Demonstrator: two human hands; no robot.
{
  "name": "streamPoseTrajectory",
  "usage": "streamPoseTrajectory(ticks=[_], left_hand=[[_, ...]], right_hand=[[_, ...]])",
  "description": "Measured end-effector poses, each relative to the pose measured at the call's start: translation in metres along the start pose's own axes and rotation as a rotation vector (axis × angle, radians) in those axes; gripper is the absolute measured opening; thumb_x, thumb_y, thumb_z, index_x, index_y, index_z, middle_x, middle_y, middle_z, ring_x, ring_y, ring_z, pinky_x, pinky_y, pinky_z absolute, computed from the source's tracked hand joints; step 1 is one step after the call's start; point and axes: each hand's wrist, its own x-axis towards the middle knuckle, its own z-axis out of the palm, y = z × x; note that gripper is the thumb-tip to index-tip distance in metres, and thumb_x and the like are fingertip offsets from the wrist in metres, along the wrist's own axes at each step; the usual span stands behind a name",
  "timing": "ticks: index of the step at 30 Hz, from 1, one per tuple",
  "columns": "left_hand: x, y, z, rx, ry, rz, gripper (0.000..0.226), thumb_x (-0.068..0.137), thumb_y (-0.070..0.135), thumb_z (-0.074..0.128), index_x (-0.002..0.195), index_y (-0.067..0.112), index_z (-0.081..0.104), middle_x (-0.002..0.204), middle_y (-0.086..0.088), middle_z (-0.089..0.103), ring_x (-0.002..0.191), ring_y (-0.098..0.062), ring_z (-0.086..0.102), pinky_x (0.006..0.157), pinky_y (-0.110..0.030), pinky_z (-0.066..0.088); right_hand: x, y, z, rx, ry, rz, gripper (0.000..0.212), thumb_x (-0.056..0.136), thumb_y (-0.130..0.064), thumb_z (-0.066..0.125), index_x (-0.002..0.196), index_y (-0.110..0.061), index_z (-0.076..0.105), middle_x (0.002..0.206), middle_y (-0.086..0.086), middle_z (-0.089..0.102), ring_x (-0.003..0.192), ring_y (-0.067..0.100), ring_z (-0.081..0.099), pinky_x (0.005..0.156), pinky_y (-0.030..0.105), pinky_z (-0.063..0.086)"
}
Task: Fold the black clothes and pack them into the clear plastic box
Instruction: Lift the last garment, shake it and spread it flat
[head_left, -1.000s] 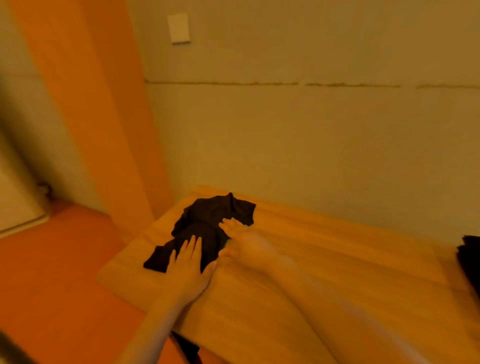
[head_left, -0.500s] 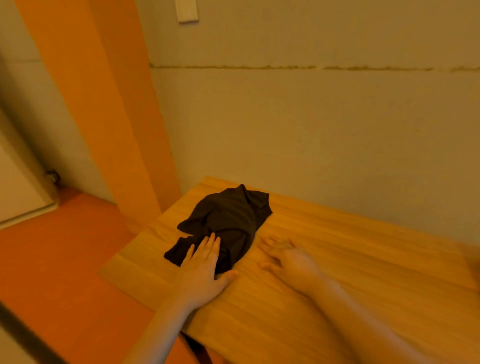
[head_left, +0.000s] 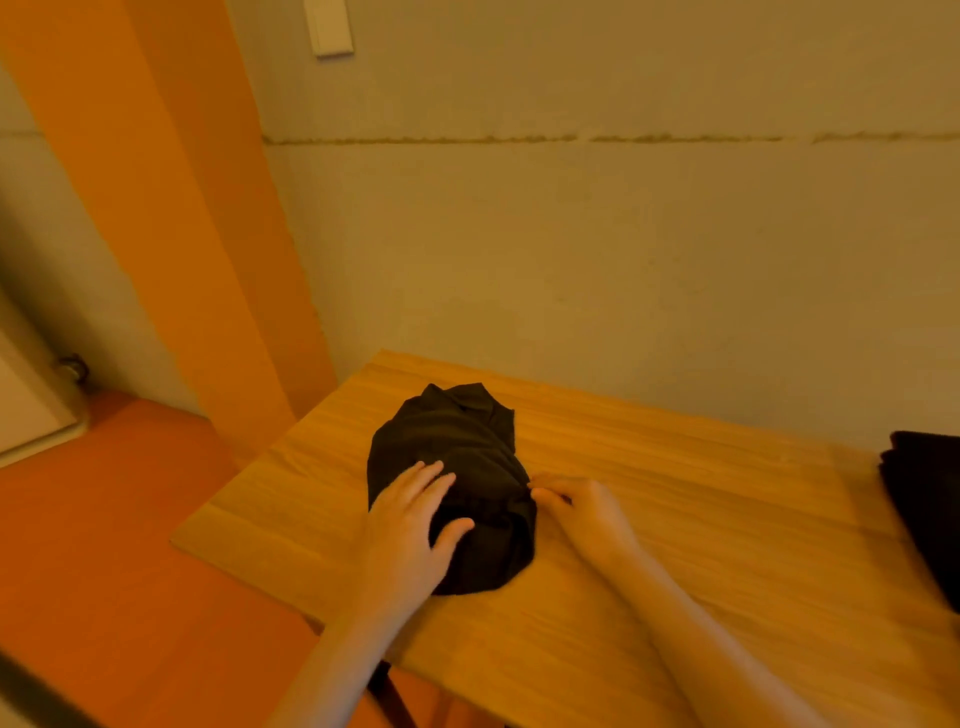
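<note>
A wooden desk (head_left: 675, 519) with a light grain runs along a pale wall (head_left: 571, 260). The wall carries 1 horizontal seam line (head_left: 519, 139) and 1 white switch plate (head_left: 328, 25) near the top. An orange curtain (head_left: 171, 208) hangs to the left of the desk. The floor (head_left: 104, 545) below is orange. At the far left stands a white panel (head_left: 26, 405), with a small dark fitting (head_left: 72, 368) beside it.

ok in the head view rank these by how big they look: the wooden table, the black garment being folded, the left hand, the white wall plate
1. wooden table
2. black garment
3. left hand, though it sits nearer the camera, so this is unsure
4. white wall plate, far off and cut by the frame edge
</note>
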Motion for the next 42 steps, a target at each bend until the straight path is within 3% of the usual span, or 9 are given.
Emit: streamPoseTrajectory(ticks=[3,7,11,16,19,24,29,34,42], left_hand=[[0.022,-0.005,-0.002,-0.06,-0.21,0.013,0.057,0.084,0.04,0.062,0.137,0.029,0.043,0.149,0.012,0.032,0.142,-0.008,0.017,0.115,-0.029,0.015],[0.027,-0.006,0.006,-0.141,-0.307,0.041,0.063,0.073,0.05,0.063,0.132,0.033,0.048,0.143,0.02,0.026,0.134,0.003,0.008,0.116,-0.033,0.012],[0.035,0.003,0.006,-0.096,-0.207,0.101,0.061,0.076,0.036,0.072,0.132,0.03,0.049,0.136,0.025,0.025,0.131,0.004,0.011,0.114,-0.03,0.011],[0.059,0.048,-0.003,-0.492,-0.32,-0.002,0.025,0.084,0.017,0.067,0.105,0.03,0.066,0.109,0.023,0.059,0.099,0.018,0.05,0.094,-0.009,0.035],[0.077,0.076,-0.012,-0.608,-0.265,-0.081,0.015,0.09,0.015,0.06,0.083,0.024,0.07,0.082,0.007,0.067,0.071,0.007,0.06,0.065,-0.008,0.045],[0.101,0.102,-0.019,-0.706,-0.238,-0.101,0.029,0.098,0.023,0.047,0.071,0.017,0.058,0.073,0.0,0.058,0.074,-0.016,0.056,0.065,-0.027,0.04],[0.127,0.131,-0.068,-0.465,-0.509,0.196,0.016,0.08,0.021,0.073,0.07,0.02,0.061,0.059,0.015,0.062,0.059,0.004,0.059,0.054,-0.009,0.041],[0.165,0.153,-0.119,-0.257,-0.539,0.246,0.019,0.088,0.024,0.063,0.07,0.021,0.062,0.065,0.012,0.059,0.063,0.003,0.056,0.06,-0.015,0.038],[0.189,0.172,-0.152,-0.899,-0.334,0.008,0.027,0.101,0.022,0.038,0.093,0.017,0.063,0.084,0.001,0.07,0.076,-0.01,0.065,0.073,-0.025,0.048]], right_hand=[[-0.012,-0.012,0.006,0.022,0.017,0.094,0.051,0.086,-0.038,0.062,0.131,-0.017,0.052,0.131,-0.002,0.055,0.122,0.013,0.049,0.096,0.022,0.037],[-0.022,-0.019,0.035,-0.242,0.138,0.052,0.046,0.086,-0.036,0.062,0.128,-0.019,0.054,0.132,-0.004,0.053,0.123,0.01,0.045,0.105,0.025,0.033],[-0.018,-0.015,0.004,0.142,0.124,0.084,0.016,0.093,-0.014,0.052,0.097,-0.021,0.066,0.088,-0.009,0.064,0.079,0.002,0.056,0.066,0.011,0.043],[-0.003,-0.034,-0.055,0.462,-0.144,0.205,0.018,0.093,-0.007,0.05,0.084,-0.017,0.063,0.082,-0.003,0.064,0.079,0.008,0.061,0.064,0.016,0.048],[0.003,-0.036,-0.091,0.539,-0.297,0.172,0.02,0.093,-0.003,0.049,0.084,-0.015,0.063,0.073,-0.006,0.067,0.07,0.004,0.063,0.064,0.018,0.049],[0.003,-0.036,-0.127,0.703,-0.203,0.075,0.024,0.098,-0.012,0.043,0.079,-0.009,0.057,0.072,0.0,0.063,0.068,0.01,0.06,0.065,0.021,0.05],[-0.003,-0.056,-0.17,0.232,-0.182,-0.049,0.013,0.089,-0.02,0.06,0.077,-0.019,0.061,0.073,-0.005,0.063,0.065,0.006,0.06,0.06,0.018,0.047],[0.002,-0.081,-0.223,-0.073,-0.172,-0.092,0.012,0.084,-0.018,0.067,0.072,-0.018,0.063,0.069,-0.008,0.064,0.065,0.006,0.061,0.059,0.016,0.048],[-0.002,-0.105,-0.309,0.174,0.118,-0.155,0.024,0.095,-0.023,0.049,0.088,-0.009,0.068,0.073,-0.001,0.067,0.061,0.008,0.065,0.054,0.017,0.05]])
